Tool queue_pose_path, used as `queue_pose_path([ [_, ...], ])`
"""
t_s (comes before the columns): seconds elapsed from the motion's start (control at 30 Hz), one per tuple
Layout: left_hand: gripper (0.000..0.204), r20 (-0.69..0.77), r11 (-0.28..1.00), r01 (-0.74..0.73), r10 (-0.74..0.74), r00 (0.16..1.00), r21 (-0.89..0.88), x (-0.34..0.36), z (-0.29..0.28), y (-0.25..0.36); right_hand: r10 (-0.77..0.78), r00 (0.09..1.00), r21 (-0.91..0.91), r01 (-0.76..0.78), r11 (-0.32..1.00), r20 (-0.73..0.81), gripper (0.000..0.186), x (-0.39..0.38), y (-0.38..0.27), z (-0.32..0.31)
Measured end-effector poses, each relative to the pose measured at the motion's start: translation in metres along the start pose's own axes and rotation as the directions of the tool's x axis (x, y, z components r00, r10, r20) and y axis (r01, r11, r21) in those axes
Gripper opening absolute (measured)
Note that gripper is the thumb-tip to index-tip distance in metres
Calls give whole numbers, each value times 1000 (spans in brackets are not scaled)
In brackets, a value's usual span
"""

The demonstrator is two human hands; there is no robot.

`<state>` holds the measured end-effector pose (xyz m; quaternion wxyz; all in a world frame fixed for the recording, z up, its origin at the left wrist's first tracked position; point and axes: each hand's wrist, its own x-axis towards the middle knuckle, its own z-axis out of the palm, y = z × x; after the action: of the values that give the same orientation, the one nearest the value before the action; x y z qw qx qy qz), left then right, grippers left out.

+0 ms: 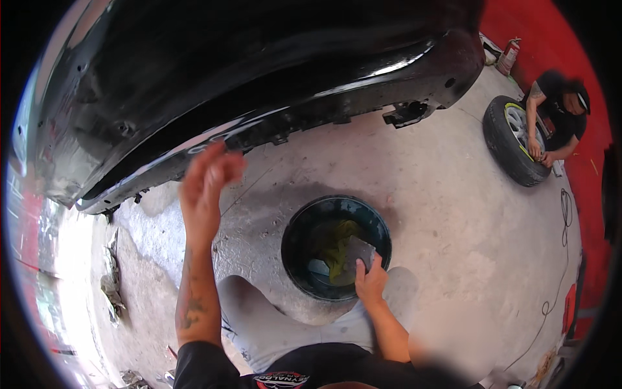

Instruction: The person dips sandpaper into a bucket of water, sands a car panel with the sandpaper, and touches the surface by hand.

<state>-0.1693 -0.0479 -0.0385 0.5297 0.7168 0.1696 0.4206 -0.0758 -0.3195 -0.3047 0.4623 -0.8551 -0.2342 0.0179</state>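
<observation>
My left hand (pixel 210 174) is raised beside the lower edge of a glossy black car body (pixel 272 78). Motion blurs it, but its fingers look loosely bent and apart, and I see nothing in them. Over a dark round bucket (pixel 291 269) on the floor between my knees, my right hand (pixel 371 280) grips a flat dark grey rectangle that looks like sandpaper (pixel 361 251), with the thumb on its face. A yellow-green cloth (pixel 338 249) lies inside the bucket, next to a small pale piece (pixel 318 266).
At the right, another person (pixel 560 107) bends over a wheel with a black tire (pixel 512 146). Behind them stand a red wall and a fire extinguisher (pixel 508 56). A dark cable (pixel 546 308) runs along the right floor. Crumpled material (pixel 111 279) lies at the left.
</observation>
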Motion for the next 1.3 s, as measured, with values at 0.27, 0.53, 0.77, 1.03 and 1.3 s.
queue_pose_path([
  [0.27, 25, 82, 773, -9, 79, 994, -635, 71, -51, 5, 157, 986, 150, -147, 978, -62, 41, 6, -13, -6],
  [0.53, 31, 162, 840, -32, 141, 977, -542, 90, -95, -16, -126, 957, 761, 284, 583, -261, 34, 95, -205, -12],
  [0.77, 32, 193, 862, -187, 308, 932, -471, 104, -88, -28, -205, 841, 690, 531, 493, -501, 33, 151, -310, -11],
  [1.03, 29, 141, 833, -256, 366, 920, -491, 102, -88, -31, -245, 797, 600, 584, 547, -553, 31, 157, -318, 13],
  [1.3, 28, 141, 827, -293, 402, 905, -480, 101, -87, -31, -243, 811, 701, 584, 410, -533, 31, 165, -309, 7],
])
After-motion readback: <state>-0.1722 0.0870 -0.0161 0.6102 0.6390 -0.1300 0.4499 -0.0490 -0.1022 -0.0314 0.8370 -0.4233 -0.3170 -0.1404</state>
